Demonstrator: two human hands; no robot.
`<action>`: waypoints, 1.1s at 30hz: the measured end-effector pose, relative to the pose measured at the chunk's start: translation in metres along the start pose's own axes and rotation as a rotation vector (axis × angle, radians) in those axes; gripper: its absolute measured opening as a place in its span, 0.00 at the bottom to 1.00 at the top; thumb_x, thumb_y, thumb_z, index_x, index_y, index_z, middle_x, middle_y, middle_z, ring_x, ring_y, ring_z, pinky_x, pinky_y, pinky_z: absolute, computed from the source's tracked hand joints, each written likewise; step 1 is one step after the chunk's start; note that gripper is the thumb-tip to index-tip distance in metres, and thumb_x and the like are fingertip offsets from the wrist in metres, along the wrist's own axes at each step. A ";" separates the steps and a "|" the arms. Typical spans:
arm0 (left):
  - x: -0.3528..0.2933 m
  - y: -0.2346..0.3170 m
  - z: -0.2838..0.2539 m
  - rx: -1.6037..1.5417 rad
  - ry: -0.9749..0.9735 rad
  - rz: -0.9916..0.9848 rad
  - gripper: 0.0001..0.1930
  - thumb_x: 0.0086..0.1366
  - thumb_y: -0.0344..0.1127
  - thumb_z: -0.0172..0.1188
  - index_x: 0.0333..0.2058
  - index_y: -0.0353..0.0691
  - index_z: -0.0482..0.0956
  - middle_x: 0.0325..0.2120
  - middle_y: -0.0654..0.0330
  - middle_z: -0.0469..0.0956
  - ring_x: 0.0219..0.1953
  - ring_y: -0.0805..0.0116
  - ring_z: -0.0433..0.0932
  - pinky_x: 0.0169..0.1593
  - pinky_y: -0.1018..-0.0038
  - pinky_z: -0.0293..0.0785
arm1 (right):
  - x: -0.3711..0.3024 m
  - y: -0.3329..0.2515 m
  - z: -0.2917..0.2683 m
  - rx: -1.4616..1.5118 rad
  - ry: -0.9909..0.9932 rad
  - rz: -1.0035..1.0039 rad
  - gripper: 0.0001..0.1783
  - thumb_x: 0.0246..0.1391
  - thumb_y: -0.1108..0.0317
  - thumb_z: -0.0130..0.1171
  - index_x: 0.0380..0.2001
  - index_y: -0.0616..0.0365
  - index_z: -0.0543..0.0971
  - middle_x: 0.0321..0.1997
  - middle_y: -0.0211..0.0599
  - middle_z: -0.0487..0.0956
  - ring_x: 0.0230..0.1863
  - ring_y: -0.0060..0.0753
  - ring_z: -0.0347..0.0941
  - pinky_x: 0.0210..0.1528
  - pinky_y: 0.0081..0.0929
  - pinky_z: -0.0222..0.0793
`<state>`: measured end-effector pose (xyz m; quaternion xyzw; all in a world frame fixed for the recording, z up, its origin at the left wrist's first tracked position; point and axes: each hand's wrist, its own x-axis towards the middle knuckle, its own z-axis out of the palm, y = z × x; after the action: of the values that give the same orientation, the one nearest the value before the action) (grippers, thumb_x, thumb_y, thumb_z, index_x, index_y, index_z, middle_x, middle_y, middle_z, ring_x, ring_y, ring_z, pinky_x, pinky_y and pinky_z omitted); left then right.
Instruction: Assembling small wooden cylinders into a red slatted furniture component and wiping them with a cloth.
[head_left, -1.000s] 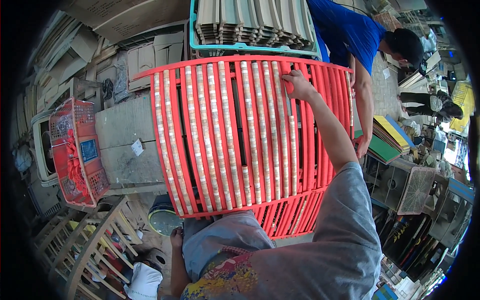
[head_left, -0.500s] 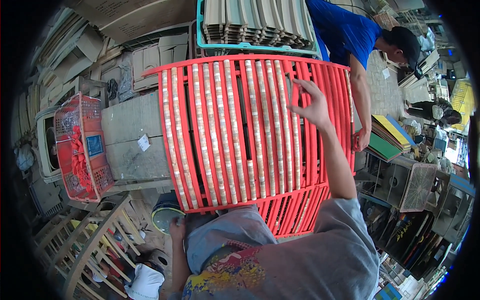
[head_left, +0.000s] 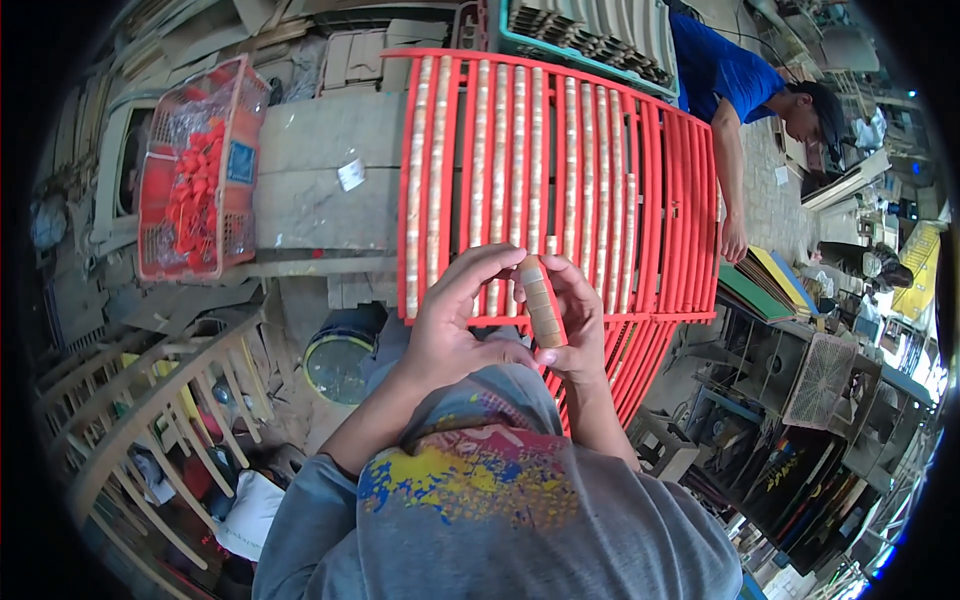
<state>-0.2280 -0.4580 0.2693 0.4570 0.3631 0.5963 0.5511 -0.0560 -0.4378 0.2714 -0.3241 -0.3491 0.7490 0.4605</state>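
Observation:
Close to my body, both hands hold a short stack of tan pieces (head_left: 543,305) between their fingertips. It looks like a small column in several bands, with reddish colour along one side. My left hand (head_left: 462,310) grips it from the left, and my right hand (head_left: 580,322) closes on it from the right. Just beyond them lies a red slatted rack (head_left: 460,150), with long rows of tan and white pieces (head_left: 500,160) in its grooves. Part of the rack's near edge is hidden behind my hands.
A red plastic basket (head_left: 245,205) with red items stands left on a grey board (head_left: 320,215). A round bucket (head_left: 345,362) is below it, near a wooden railing (head_left: 150,405). A teal crate (head_left: 590,60) is at the back. A person in blue (head_left: 735,65) leans in at right.
My right hand has come back from over the rack, and my left hand has risen from beside the bucket. Both now hold the stack. The other person's hand has shifted; the view has moved.

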 end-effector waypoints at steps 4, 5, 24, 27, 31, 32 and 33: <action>-0.042 0.016 -0.025 0.011 0.068 0.042 0.49 0.39 0.41 0.82 0.61 0.32 0.68 0.56 0.53 0.70 0.59 0.62 0.71 0.63 0.67 0.67 | -0.012 0.016 0.032 -0.023 -0.129 0.049 0.55 0.25 0.74 0.82 0.62 0.66 0.67 0.58 0.43 0.74 0.61 0.33 0.69 0.63 0.30 0.65; -0.051 0.019 -0.031 -0.022 0.093 0.046 0.49 0.39 0.41 0.82 0.61 0.31 0.68 0.56 0.52 0.70 0.59 0.62 0.71 0.63 0.67 0.67 | -0.013 0.016 0.044 -0.053 -0.148 0.076 0.54 0.24 0.74 0.82 0.61 0.66 0.67 0.58 0.43 0.74 0.61 0.33 0.69 0.64 0.30 0.63; -0.146 0.048 -0.099 -0.296 0.364 -0.103 0.26 0.67 0.25 0.59 0.62 0.30 0.64 0.55 0.51 0.73 0.55 0.70 0.74 0.59 0.73 0.72 | -0.031 0.062 0.146 -0.721 -0.381 -0.083 0.50 0.24 0.73 0.82 0.57 0.61 0.72 0.57 0.43 0.70 0.60 0.37 0.69 0.63 0.33 0.66; -0.150 0.052 -0.099 -0.355 0.378 -0.136 0.29 0.67 0.24 0.59 0.65 0.32 0.60 0.55 0.51 0.74 0.55 0.70 0.75 0.59 0.74 0.72 | -0.034 0.063 0.143 -0.785 -0.413 -0.170 0.50 0.24 0.71 0.83 0.57 0.61 0.72 0.57 0.44 0.70 0.60 0.39 0.69 0.62 0.35 0.66; -0.148 0.062 -0.099 -0.411 0.366 -0.199 0.32 0.67 0.28 0.60 0.67 0.35 0.57 0.54 0.51 0.75 0.53 0.69 0.76 0.58 0.71 0.73 | -0.036 0.062 0.142 -0.873 -0.419 -0.278 0.55 0.23 0.67 0.83 0.61 0.62 0.69 0.57 0.44 0.70 0.59 0.40 0.69 0.61 0.37 0.65; -0.147 0.064 -0.099 -0.501 0.363 -0.269 0.33 0.67 0.30 0.61 0.67 0.35 0.57 0.53 0.52 0.76 0.52 0.69 0.77 0.57 0.69 0.74 | -0.038 0.063 0.141 -0.871 -0.415 -0.278 0.55 0.23 0.67 0.83 0.61 0.62 0.69 0.57 0.44 0.70 0.59 0.40 0.69 0.61 0.37 0.65; -0.146 0.063 -0.102 -0.498 0.358 -0.273 0.33 0.67 0.30 0.61 0.67 0.35 0.57 0.53 0.52 0.76 0.52 0.69 0.77 0.57 0.69 0.74 | -0.041 0.065 0.140 -0.787 -0.394 -0.250 0.58 0.23 0.67 0.84 0.63 0.62 0.67 0.57 0.43 0.69 0.59 0.39 0.69 0.62 0.37 0.64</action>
<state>-0.3489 -0.6030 0.2750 0.1434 0.3553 0.6582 0.6480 -0.1840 -0.5280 0.3015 -0.2810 -0.7245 0.5456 0.3139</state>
